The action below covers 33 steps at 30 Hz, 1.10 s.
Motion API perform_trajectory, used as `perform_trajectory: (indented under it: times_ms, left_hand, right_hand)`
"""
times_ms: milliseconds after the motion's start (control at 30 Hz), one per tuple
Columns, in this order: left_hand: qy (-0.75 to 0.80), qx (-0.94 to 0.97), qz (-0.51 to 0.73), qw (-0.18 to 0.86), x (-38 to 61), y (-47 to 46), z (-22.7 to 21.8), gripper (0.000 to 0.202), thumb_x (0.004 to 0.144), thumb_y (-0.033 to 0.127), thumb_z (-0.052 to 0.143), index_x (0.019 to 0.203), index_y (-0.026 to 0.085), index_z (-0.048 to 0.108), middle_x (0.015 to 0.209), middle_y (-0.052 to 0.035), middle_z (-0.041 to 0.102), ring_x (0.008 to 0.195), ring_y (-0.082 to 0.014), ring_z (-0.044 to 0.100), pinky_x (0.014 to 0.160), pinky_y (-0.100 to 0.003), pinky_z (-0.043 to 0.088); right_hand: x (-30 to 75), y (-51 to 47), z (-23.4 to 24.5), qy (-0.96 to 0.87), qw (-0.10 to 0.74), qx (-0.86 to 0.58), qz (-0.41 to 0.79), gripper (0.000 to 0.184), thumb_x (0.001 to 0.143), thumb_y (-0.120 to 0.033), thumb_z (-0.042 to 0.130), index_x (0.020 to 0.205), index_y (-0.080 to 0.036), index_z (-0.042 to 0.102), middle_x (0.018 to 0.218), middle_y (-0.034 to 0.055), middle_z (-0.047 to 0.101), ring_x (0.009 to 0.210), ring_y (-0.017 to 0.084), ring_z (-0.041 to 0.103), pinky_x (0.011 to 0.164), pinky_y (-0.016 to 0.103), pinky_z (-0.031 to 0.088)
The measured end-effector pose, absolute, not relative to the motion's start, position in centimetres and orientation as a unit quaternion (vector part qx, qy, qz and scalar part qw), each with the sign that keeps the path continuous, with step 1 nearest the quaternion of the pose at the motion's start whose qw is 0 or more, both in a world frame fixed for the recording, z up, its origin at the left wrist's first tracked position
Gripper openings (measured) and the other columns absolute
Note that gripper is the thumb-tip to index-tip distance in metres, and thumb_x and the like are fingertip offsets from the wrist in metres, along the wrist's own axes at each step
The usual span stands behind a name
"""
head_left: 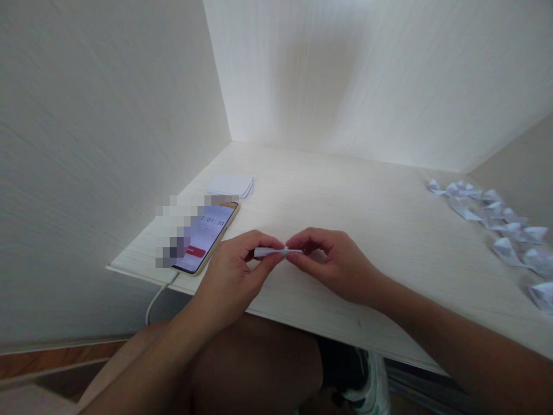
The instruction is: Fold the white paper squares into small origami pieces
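Both hands meet over the front part of a pale wooden desk [345,190]. My left hand [233,271] and my right hand [332,262] pinch a small folded strip of white paper [272,252] between thumbs and fingers, each hand at one end. The paper is held flat and narrow, just above the desk surface. Both hands' fingers are closed on it.
A phone [209,236] showing a timer lies at the left, with a white cable [158,294] hanging off the desk edge. A small stack of white paper sheets [231,185] lies behind it. Several folded paper boats [501,225] line the right side. Walls enclose the desk.
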<state>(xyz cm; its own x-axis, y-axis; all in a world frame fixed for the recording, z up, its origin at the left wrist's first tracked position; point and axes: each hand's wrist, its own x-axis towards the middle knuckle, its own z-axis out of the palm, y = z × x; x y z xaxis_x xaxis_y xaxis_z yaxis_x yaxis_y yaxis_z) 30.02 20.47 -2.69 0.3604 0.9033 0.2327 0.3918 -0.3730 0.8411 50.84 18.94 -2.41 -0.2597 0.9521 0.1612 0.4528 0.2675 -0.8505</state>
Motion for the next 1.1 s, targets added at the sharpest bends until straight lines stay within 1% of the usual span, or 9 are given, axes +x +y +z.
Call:
perform_trajectory:
  times_ms: [67,167,267,467,567,700,833,1033,1100]
  left_hand:
    - [0.435,0.742,0.372,0.348,30.02,20.47,-2.64,0.008,0.090,0.030,0.075,0.093,0.024,0.079,0.082,0.0005,0.078,0.071,-0.0153,0.068,0.066,-0.025,0.052]
    - [0.438,0.728,0.389,0.357,30.03,20.45,-2.55,0.008,0.088,0.030,0.077,0.092,0.023,0.079,0.078,0.0014,0.077,0.067,-0.0143,0.067,0.065,-0.024,0.053]
    - [0.441,0.715,0.397,0.369,30.05,20.40,-2.44,0.010,0.086,0.032,0.079,0.091,0.023,0.079,0.080,0.0009,0.078,0.069,-0.0150,0.069,0.066,-0.024,0.054]
    - [0.447,0.695,0.402,0.393,30.12,20.33,-2.39,0.012,0.084,0.033,0.081,0.089,0.023,0.080,0.084,-0.0010,0.080,0.073,-0.0165,0.072,0.067,-0.025,0.055]
    - [0.450,0.682,0.409,0.406,30.24,20.32,-2.45,0.015,0.082,0.034,0.081,0.090,0.022,0.079,0.080,-0.0009,0.079,0.068,-0.0158,0.070,0.062,-0.025,0.054]
    - [0.456,0.666,0.432,0.403,30.41,20.38,-2.48,0.014,0.079,0.032,0.083,0.088,0.022,0.078,0.068,0.0024,0.073,0.057,-0.0123,0.062,0.052,-0.022,0.049]
    - [0.458,0.663,0.445,0.391,30.47,20.41,-2.43,0.013,0.079,0.031,0.084,0.087,0.022,0.079,0.063,0.0037,0.068,0.055,-0.0108,0.057,0.051,-0.021,0.046]
    - [0.467,0.652,0.447,0.396,30.60,20.34,-2.29,0.014,0.076,0.032,0.084,0.083,0.021,0.079,0.068,0.0007,0.073,0.057,-0.0125,0.060,0.053,-0.023,0.047]
    - [0.468,0.645,0.445,0.408,30.63,20.35,-2.24,0.015,0.075,0.032,0.085,0.083,0.021,0.079,0.065,0.0012,0.071,0.055,-0.0118,0.059,0.051,-0.022,0.045]
  right_hand:
    - [50.77,18.91,-2.50,-0.697,0.360,-0.492,0.378,0.016,0.091,-0.033,0.072,0.094,-0.018,0.077,0.086,0.0042,0.080,0.074,0.016,0.069,0.068,0.029,0.055]
    - [50.69,18.89,-2.45,-0.684,0.368,-0.496,0.389,0.014,0.090,-0.032,0.074,0.092,-0.018,0.078,0.083,0.0043,0.080,0.072,0.016,0.069,0.065,0.028,0.055]
    - [50.66,18.93,-2.34,-0.678,0.383,-0.498,0.383,0.013,0.087,-0.031,0.076,0.089,-0.019,0.078,0.081,0.0039,0.079,0.070,0.016,0.068,0.064,0.029,0.055]
    - [50.58,18.79,-2.41,-0.682,0.423,-0.483,0.349,0.013,0.086,-0.032,0.078,0.088,-0.019,0.077,0.082,0.0036,0.079,0.074,0.016,0.070,0.070,0.030,0.058]
    - [50.57,18.65,-2.39,-0.671,0.441,-0.487,0.343,0.011,0.085,-0.030,0.079,0.086,-0.020,0.077,0.080,0.0035,0.079,0.073,0.016,0.070,0.068,0.030,0.058]
    - [50.62,18.61,-2.33,-0.656,0.463,-0.497,0.330,0.011,0.082,-0.030,0.081,0.085,-0.020,0.077,0.078,0.0032,0.078,0.071,0.016,0.070,0.065,0.030,0.058]
    - [50.60,18.66,-2.41,-0.653,0.477,-0.498,0.312,0.011,0.081,-0.030,0.083,0.084,-0.020,0.077,0.078,0.0031,0.078,0.072,0.016,0.070,0.068,0.032,0.058]
    - [50.56,18.55,-2.53,-0.654,0.483,-0.497,0.302,0.012,0.082,-0.030,0.083,0.086,-0.021,0.077,0.080,0.0039,0.078,0.073,0.018,0.070,0.070,0.033,0.058]
    - [50.57,18.52,-2.50,-0.653,0.483,-0.500,0.301,0.012,0.082,-0.031,0.083,0.085,-0.021,0.077,0.080,0.0042,0.078,0.073,0.018,0.070,0.069,0.034,0.058]
